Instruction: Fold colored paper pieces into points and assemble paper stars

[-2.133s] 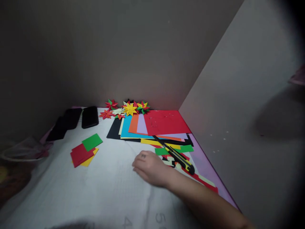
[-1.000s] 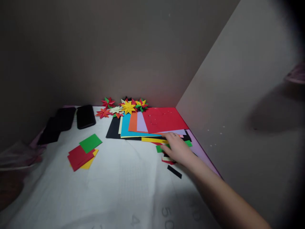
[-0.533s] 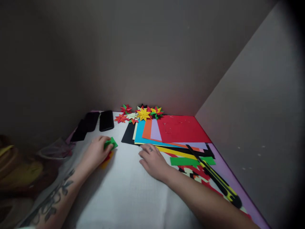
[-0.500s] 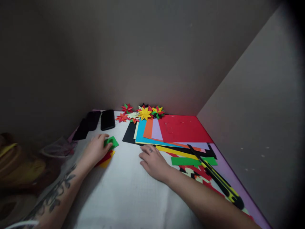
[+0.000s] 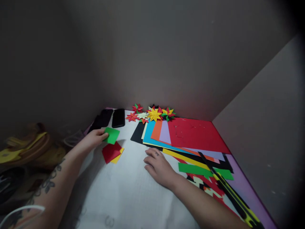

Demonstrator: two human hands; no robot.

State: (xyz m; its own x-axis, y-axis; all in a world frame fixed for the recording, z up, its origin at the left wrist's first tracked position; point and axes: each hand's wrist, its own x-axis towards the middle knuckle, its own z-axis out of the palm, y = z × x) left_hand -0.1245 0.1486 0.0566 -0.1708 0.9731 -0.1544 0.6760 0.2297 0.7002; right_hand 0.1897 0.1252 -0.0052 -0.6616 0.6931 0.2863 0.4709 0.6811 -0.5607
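Observation:
Between thumb and fingers, my left hand point(image 5: 98, 137) pinches the edge of a green paper square point(image 5: 112, 135), raised a little over the table. Just below it lie a red paper square point(image 5: 111, 152) and a yellow paper square point(image 5: 118, 156), overlapping on the white cloth point(image 5: 128, 184). My right hand point(image 5: 159, 166) rests on the cloth with fingers loosely bent and apart, nothing in them. Beside it on the right are a yellow paper strip point(image 5: 184, 158) and a green paper strip point(image 5: 194, 170).
Folded paper stars point(image 5: 154, 114) sit along the wall. Fanned coloured sheets, a red sheet point(image 5: 197, 135) on top, lie in front. A black-and-yellow utility knife point(image 5: 230, 187) crosses the strips, near paper scraps point(image 5: 202, 183). A black phone point(image 5: 118, 118) lies at the back left.
My left hand has lifted the green square off the red and yellow squares, which now show more fully. My right hand stays on the cloth. The whole view has shifted slightly.

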